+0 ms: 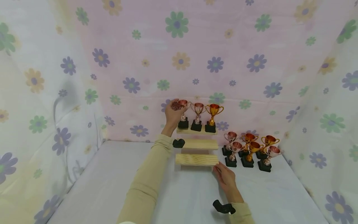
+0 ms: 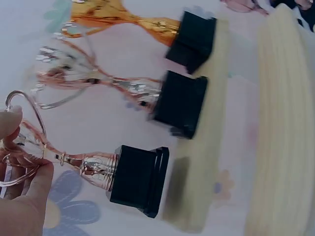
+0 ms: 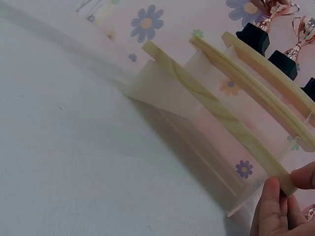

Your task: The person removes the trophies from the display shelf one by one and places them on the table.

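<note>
My left hand [image 1: 173,115] grips a rose-gold trophy cup [image 2: 138,182] by its bowl and handles. The trophy's black base is close over the left end of the top board [image 1: 190,132] of a three-step stand, and a gap shows between them in the left wrist view. Beside it on that board stand another rose-gold trophy [image 1: 198,109] and a gold trophy [image 1: 214,109]. With thumb and fingers, my right hand [image 1: 226,178] pinches the right end of the stand's lowest wooden board [image 3: 231,123]. The middle board [image 1: 199,144] bears no trophy.
Right of the stand, several gold and rose-gold trophies [image 1: 254,148] are grouped in two rows on the white tabletop [image 1: 117,180]. Behind hangs a pink flowered cloth [image 1: 156,40], with flowered cloth at both sides too. Clear side panels [image 3: 157,88] support the boards.
</note>
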The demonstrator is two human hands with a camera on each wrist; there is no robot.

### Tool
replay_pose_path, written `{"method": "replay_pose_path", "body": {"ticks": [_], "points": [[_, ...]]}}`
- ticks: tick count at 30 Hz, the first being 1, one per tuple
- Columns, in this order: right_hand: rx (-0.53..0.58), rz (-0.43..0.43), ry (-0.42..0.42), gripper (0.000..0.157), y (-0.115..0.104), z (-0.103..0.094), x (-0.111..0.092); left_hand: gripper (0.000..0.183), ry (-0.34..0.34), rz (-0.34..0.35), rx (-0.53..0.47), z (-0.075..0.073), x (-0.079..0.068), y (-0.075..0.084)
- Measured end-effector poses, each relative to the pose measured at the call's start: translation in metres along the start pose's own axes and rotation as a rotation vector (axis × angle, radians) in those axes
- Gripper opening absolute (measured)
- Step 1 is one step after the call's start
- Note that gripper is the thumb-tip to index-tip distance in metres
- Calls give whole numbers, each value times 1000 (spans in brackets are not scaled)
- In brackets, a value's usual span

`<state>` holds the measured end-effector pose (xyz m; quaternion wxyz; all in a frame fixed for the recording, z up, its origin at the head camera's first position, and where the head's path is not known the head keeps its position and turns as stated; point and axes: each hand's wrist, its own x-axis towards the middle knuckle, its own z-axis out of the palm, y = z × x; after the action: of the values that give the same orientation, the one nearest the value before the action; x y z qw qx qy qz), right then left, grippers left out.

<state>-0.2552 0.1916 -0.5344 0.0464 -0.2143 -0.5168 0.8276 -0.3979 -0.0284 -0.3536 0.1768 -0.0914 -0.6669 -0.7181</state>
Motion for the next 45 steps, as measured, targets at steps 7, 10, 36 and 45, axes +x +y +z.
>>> {"method": "replay_pose_path", "body": {"ticks": [7,10,36,45], "points": [[-60,-6,32,52,1,1,0,53,-57,77,-10,-31,-4,17],[-72,-8,29,53,2,1,1,51,-69,85,-21,-48,-14,20],[-38,4,34,52,-4,0,-1,49,-90,-77,86,-113,-74,-69],[-56,-4,43,51,-1,1,2,50,-61,-107,61,-109,-62,-100]]}}
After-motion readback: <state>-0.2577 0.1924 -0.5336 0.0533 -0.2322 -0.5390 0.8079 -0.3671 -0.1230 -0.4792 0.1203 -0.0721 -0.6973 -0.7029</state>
